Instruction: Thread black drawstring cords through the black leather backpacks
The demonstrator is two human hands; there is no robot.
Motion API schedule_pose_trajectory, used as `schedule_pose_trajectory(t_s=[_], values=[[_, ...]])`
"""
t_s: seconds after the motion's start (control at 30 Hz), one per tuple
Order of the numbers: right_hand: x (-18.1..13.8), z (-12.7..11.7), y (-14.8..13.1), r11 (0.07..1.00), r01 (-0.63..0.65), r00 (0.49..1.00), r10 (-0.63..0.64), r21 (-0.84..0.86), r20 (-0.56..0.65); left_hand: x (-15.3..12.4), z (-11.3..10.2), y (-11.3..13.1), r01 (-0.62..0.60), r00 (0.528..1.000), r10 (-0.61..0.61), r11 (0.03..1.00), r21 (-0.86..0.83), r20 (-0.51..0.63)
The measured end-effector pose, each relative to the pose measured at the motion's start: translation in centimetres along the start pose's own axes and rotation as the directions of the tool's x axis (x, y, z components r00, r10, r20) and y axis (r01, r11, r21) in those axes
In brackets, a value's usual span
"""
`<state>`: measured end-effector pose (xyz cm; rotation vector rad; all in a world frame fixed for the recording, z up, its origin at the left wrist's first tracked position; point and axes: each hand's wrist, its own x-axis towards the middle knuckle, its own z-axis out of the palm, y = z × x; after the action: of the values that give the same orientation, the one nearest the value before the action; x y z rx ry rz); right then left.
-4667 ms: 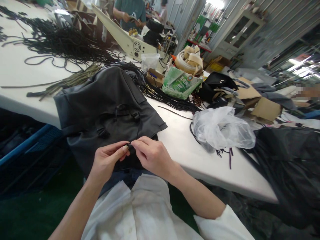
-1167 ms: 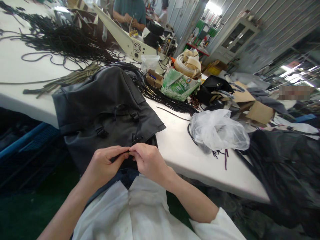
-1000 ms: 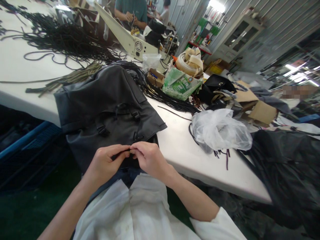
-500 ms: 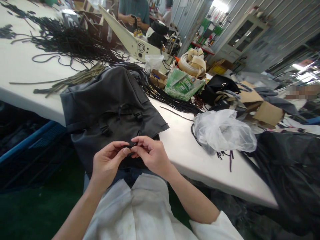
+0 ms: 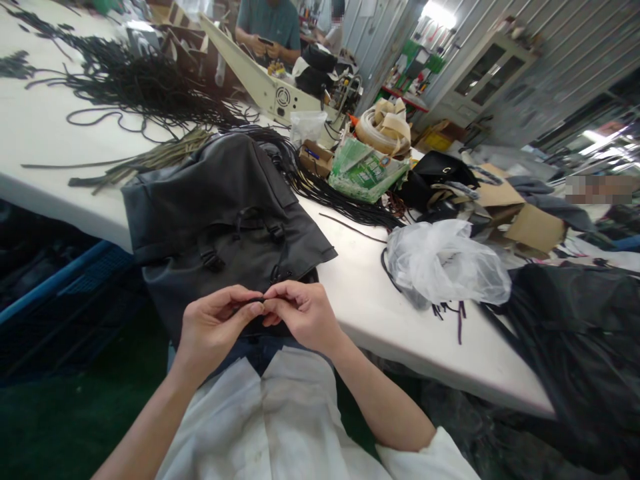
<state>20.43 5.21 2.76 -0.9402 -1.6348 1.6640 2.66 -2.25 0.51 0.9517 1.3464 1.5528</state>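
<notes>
Your left hand [image 5: 213, 327] and right hand [image 5: 300, 313] meet fingertip to fingertip at the near edge of the white table [image 5: 360, 293], each nearly closed in a pinch on a small dark piece [image 5: 253, 303] held between them; what the piece is cannot be made out. Just behind your hands, a dark grey backpack [image 5: 220, 207] lies flat, overhanging the table edge. To the right sits a clear plastic bag [image 5: 445, 263]; black cords [image 5: 135, 83] spread across the far left.
</notes>
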Motion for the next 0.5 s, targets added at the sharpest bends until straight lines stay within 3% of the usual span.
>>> schedule_pose_trajectory(t_s=[0.17, 0.3, 0.4, 0.5], values=[[0.5, -0.7, 0.1, 0.958, -0.164, 0.979, 0.129, 0.236, 0.155, 0.2, -0.1, 0.3, -0.049, 0.991, 0.046, 0.999, 0.018, 0.127], [0.5, -1.3, -0.1, 0.915, -0.246, 0.949, 0.162, 0.319, 0.269, 0.4, 0.2, 1.1, -0.122, 0.973, 0.115, 0.992, 0.02, 0.198], [0.5, -1.2, -0.1, 0.885, -0.257, 0.953, 0.164, 0.389, 0.256, 0.7, 0.5, 1.2, -0.11, 0.976, 0.107, 0.994, 0.005, 0.189], [0.4, -0.8, 0.0, 0.868, -0.239, 0.965, 0.162, 0.435, 0.206, 0.8, 0.5, 0.3, -0.03, 0.983, 0.05, 0.993, -0.117, 0.176]])
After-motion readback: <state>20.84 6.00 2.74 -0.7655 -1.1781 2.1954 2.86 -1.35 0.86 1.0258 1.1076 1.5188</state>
